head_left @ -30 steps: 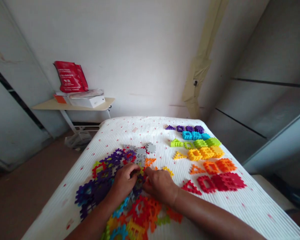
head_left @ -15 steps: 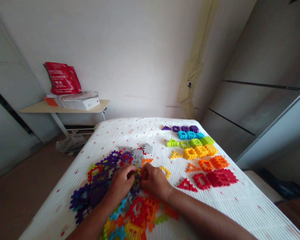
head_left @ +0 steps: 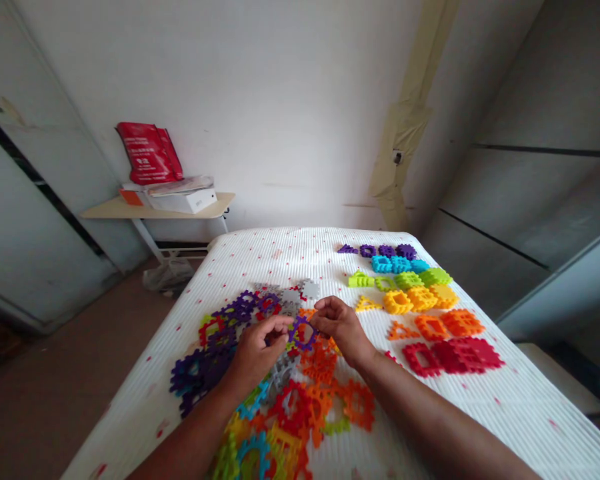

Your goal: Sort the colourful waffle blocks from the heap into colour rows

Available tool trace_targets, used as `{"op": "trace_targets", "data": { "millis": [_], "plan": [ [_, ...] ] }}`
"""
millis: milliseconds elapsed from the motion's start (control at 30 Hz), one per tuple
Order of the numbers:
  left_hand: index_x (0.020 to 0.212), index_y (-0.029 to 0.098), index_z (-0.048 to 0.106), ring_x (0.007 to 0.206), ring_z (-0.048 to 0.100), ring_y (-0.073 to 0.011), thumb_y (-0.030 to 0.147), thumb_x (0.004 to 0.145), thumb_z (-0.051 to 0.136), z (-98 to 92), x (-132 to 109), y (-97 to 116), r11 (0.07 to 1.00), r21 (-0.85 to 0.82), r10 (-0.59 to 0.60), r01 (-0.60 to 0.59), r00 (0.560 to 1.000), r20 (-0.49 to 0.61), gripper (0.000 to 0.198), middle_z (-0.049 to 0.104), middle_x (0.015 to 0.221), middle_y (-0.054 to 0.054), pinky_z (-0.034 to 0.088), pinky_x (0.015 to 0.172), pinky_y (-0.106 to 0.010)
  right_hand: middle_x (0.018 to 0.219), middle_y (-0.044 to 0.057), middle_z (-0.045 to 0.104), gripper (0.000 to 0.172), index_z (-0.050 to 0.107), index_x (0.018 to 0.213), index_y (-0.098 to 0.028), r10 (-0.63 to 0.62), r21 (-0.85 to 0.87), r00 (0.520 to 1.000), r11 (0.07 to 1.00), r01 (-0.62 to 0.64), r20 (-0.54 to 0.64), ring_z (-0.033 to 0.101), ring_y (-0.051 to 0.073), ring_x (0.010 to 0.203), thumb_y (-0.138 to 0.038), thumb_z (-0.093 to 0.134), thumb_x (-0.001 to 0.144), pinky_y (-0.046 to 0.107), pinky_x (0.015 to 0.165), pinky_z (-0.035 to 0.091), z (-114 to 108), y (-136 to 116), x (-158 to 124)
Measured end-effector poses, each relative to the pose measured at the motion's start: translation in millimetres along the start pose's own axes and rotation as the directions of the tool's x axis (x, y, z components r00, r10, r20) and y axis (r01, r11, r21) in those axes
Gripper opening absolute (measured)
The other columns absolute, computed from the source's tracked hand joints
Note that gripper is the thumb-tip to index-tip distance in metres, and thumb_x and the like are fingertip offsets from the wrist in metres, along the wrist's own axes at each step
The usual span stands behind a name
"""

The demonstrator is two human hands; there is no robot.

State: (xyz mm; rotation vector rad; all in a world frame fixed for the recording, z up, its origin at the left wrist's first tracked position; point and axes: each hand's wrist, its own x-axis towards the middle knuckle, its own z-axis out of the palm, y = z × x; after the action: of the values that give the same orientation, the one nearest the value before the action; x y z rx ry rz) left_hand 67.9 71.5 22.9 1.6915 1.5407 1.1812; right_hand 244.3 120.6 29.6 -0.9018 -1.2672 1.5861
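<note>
A purple ring-shaped toothed piece [head_left: 304, 333] is between my two hands, above the pile. My left hand [head_left: 264, 343] is closed in a pinch at its left edge. My right hand [head_left: 341, 327] pinches its right edge with thumb and fingers. Below lies a mixed heap with purple pieces [head_left: 215, 363] at the left, grey ones [head_left: 290, 300] at the back, orange ones [head_left: 359, 403] at the right, and red [head_left: 293, 405], blue and yellow ones nearer me. The hands hide part of the heap.
At the right, pieces lie in rows by colour: purple [head_left: 406, 251], blue [head_left: 400, 265], green [head_left: 409, 280], yellow [head_left: 397, 302], orange [head_left: 431, 327] and red [head_left: 467, 355]. A side table [head_left: 110, 209] with a red bag [head_left: 149, 153] stands back left.
Both hands have risen from the heap, and the purple ring piece now shows between them. My right hand has moved away from my left. The view has shifted, so the scene sits differently.
</note>
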Motion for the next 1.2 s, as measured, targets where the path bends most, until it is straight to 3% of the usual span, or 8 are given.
{"op": "trace_targets", "data": {
  "millis": [233,433,533,633,767,900,1067,1200],
  "plan": [
    [0.100,0.015,0.063,0.075,0.058,-0.0147,0.027,0.074,0.052,-3.3,-2.3,-0.4,0.990,-0.117,-0.070,0.077,0.995,0.064,0.030,0.063,0.081,-0.003,0.044,0.068,-0.024,0.061,-0.005,0.054,0.033,0.047,0.081,-0.019,0.009,-0.035,0.999,0.999,-0.008,0.031,0.044,0.007,0.049,-0.033,0.069,0.061,0.020,0.048,0.033,1.2,-1.8,-1.4],
    [0.096,0.016,0.063,0.059,0.053,-0.0129,0.034,0.073,0.055,-3.7,-1.7,1.7,0.991,-0.056,-0.117,0.124,0.986,0.117,0.030,0.061,0.066,0.000,0.040,0.056,-0.023,0.066,-0.003,0.055,0.019,0.049,0.080,-0.020,-0.079,-0.286,0.992,0.953,0.103,0.096,0.050,0.009,0.056,-0.029,0.060,0.068,0.021,0.053,0.040,3.1,0.8,-5.0],
    [0.089,0.016,0.062,0.058,0.053,-0.0130,0.033,0.072,0.055,-3.4,-0.5,1.8,0.983,-0.091,-0.148,0.160,0.980,0.130,0.025,0.061,0.065,0.000,0.040,0.055,-0.023,0.076,0.000,0.059,0.015,0.053,0.087,-0.019,-0.195,-0.519,0.966,0.816,0.255,0.169,0.051,0.010,0.059,-0.025,0.055,0.074,0.022,0.056,0.043,3.6,-2.8,-11.4],
    [0.086,0.015,0.060,0.056,0.052,-0.0124,0.034,0.072,0.056,-3.8,0.5,0.5,0.960,-0.191,-0.180,0.202,0.975,0.129,0.024,0.059,0.062,0.001,0.039,0.054,-0.023,0.108,0.009,0.058,0.034,0.053,0.109,-0.018,-0.304,-0.721,0.887,0.518,0.460,0.348,0.057,0.016,0.087,-0.026,0.057,0.076,0.028,0.077,0.046,5.0,-8.1,-18.1],
    [0.088,0.015,0.057,0.056,0.054,-0.0128,0.035,0.070,0.059,-3.4,0.9,-1.1,0.924,-0.282,-0.234,0.259,0.965,0.123,0.027,0.058,0.060,0.002,0.041,0.055,-0.023,0.122,0.013,0.051,0.051,0.046,0.123,-0.016,-0.283,-0.807,0.836,0.245,0.537,0.470,0.048,0.022,0.111,-0.028,0.060,0.075,0.034,0.092,0.041,8.7,-9.8,-21.6],
    [0.087,0.016,0.056,0.055,0.054,-0.0129,0.034,0.069,0.060,-1.2,1.1,-0.8,0.924,-0.271,-0.241,0.270,0.961,0.136,0.026,0.058,0.058,0.003,0.041,0.054,-0.024,0.119,0.013,0.053,0.050,0.045,0.123,-0.015,-0.254,-0.828,0.832,0.154,0.539,0.494,0.046,0.023,0.111,-0.024,0.058,0.076,0.035,0.093,0.040,13.6,-9.0,-22.2],
    [0.086,0.016,0.057,0.055,0.055,-0.0131,0.037,0.070,0.060,-0.2,0.9,0.1,0.932,-0.254,-0.228,0.257,0.964,0.139,0.026,0.058,0.058,0.003,0.041,0.054,-0.023,0.107,0.009,0.057,0.041,0.051,0.114,-0.017,-0.216,-0.832,0.852,0.201,0.517,0.478,0.050,0.021,0.102,-0.021,0.059,0.074,0.032,0.087,0.042,17.1,-16.0,-22.3],
    [0.095,0.016,0.057,0.057,0.057,-0.0146,0.044,0.073,0.055,-0.6,0.8,-0.4,0.927,-0.273,-0.237,0.257,0.966,0.105,0.036,0.060,0.060,0.001,0.043,0.054,-0.025,0.103,0.006,0.059,0.039,0.054,0.109,-0.019,-0.244,-0.866,0.873,0.177,0.468,0.422,0.052,0.019,0.097,-0.023,0.062,0.071,0.029,0.082,0.043,-9.0,-43.8,6.4]
  ]
}}
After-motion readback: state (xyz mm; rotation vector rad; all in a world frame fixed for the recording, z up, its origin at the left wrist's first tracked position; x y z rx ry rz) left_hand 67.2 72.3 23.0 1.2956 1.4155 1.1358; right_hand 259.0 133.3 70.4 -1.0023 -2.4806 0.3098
